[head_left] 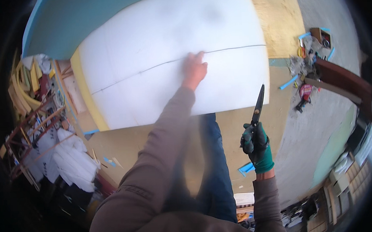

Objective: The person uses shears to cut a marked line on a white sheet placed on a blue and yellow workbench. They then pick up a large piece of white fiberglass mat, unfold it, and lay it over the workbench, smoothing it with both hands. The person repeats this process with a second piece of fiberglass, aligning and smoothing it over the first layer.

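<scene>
A large white foam sheet (pixel 151 92) lies before me, with a dark drawn line (pixel 159 65) running across it from left to right. My bare left hand (pixel 195 70) rests on the sheet at the line, fingertips on it and some fingers spread; it holds nothing that I can see. In a green and black work glove, my right hand (pixel 257 142) grips a pair of black scissors (pixel 258 105) by the handles. The blades look closed and point away from me, by the sheet's near right corner.
Yellow foam (pixel 276 21) and a blue-green sheet (pixel 70 25) lie around the white one. At the left are a wooden frame and crumpled white sheeting (pixel 69 156). Tools and scraps (pixel 306 69) lie at the right by a dark red board (pixel 342 78). Blue strips (pixel 246 169) are scattered about.
</scene>
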A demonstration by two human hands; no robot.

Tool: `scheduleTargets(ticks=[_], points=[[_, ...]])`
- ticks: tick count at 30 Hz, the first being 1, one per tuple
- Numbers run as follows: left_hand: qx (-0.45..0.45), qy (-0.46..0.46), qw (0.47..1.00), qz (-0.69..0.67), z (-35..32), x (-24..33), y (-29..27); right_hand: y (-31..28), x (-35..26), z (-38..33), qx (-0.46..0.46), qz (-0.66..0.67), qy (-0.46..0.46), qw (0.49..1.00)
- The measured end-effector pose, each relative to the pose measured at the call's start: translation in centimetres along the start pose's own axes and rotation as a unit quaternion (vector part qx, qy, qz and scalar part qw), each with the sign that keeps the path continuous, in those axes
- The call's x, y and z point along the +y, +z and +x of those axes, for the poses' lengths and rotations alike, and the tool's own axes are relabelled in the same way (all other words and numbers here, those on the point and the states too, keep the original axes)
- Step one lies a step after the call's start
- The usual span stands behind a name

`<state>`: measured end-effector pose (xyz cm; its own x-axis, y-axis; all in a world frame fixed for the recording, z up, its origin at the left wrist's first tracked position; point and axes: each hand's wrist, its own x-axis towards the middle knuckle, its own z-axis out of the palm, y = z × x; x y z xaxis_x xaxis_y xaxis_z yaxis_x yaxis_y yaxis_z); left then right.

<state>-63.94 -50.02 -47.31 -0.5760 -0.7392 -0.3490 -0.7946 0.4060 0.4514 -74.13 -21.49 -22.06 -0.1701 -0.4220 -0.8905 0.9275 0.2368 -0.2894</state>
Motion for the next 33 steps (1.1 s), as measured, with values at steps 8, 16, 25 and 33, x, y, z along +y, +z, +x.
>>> scheduleTargets(ticks=[8, 16, 25, 33], points=[[-0.234, -0.023, 0.966, 0.107, 4.1, 3.3, -4.7, -5.4, 4.2, -3.8, 0.065, 0.022, -0.018, 0.998], [-0.389, -0.117, 0.900, 0.159, 8.4, 6.0, -5.4, -8.9, 7.4, -4.0, 0.108, -0.011, 0.000, 0.994], [-0.162, 0.060, 0.978, 0.115, 1.0, -0.7, -1.9, -9.3, 6.2, -4.5, 0.058, -0.012, -0.039, 0.997], [-0.267, 0.167, 0.949, -0.013, -23.5, -1.4, -6.0, -16.1, 6.8, -5.4, 0.142, -0.074, -0.058, 0.985]])
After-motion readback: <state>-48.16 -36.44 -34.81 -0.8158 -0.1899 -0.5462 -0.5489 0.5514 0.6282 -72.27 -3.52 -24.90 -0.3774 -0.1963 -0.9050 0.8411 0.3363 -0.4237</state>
